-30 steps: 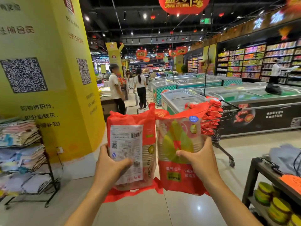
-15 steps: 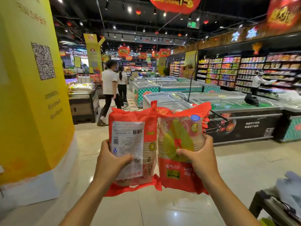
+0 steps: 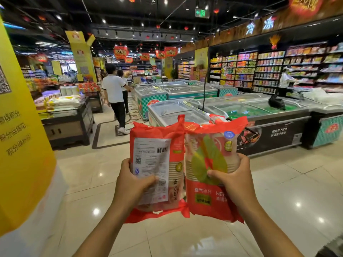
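I hold two red plastic packs of stacked paper cups upright in front of me, side by side and touching. My left hand [image 3: 132, 184] grips the left pack [image 3: 157, 154], whose white label with a barcode faces me. My right hand [image 3: 232, 179] grips the right pack [image 3: 209, 199], which shows a green leaf print and white lettering. On each pack the thumb lies across the front, with the fingers hidden behind it.
A yellow pillar [image 3: 20, 145] stands close on my left. Chest freezers [image 3: 259, 112] run ahead and to the right, with stocked shelves [image 3: 269, 71] behind. A wooden display stand [image 3: 68, 123] sits left of the aisle. Two people [image 3: 115, 97] walk away down it.
The view has advanced and turned past the pillar; the magazine rack and low shelf are out of view. Both packs stay held the same way. The two people have walked further off.
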Action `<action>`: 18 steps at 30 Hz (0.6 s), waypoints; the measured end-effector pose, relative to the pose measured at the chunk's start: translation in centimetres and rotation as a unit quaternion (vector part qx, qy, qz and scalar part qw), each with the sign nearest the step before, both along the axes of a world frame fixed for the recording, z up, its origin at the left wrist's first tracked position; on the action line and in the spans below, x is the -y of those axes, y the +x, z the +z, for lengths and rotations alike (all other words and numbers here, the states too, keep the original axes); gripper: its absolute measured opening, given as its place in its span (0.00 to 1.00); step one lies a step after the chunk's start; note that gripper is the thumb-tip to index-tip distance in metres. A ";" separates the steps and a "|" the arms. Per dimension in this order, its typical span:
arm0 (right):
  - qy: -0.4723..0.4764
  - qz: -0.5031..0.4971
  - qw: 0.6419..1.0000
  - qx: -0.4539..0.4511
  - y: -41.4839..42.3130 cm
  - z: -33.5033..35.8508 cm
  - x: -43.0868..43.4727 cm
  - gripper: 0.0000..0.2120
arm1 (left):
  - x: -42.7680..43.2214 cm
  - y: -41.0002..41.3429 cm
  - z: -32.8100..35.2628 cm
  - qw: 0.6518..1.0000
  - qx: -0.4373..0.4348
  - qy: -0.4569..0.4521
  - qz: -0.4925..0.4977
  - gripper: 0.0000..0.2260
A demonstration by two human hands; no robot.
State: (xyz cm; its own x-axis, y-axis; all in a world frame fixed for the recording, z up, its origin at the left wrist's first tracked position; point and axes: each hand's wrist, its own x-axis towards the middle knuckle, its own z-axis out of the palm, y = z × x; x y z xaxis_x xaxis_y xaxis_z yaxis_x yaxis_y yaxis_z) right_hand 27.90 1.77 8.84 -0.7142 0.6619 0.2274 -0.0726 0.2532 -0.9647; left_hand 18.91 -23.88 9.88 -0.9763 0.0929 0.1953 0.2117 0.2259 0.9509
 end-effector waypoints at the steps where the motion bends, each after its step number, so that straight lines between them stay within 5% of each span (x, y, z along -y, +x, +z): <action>1: -0.004 0.001 1.000 0.000 -1.7 -0.2 -1.2 0.39 | -1.2 -1.6 -0.2 1.000 -0.001 -0.003 0.003 0.32; 18: -0.010 0.021 0.999 0.025 -23.3 -1.1 -21.7 0.36 | -21.6 -22.5 -1.2 0.999 0.015 -0.025 0.039 0.31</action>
State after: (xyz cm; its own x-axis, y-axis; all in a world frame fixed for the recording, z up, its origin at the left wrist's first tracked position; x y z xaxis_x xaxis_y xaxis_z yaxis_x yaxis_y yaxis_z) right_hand 4.62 23.44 7.74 -0.7518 0.6350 0.1777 -0.0347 0.2310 -0.9723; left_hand -3.57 -2.29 8.71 -0.9864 0.0249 0.1627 0.1629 0.2872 0.9439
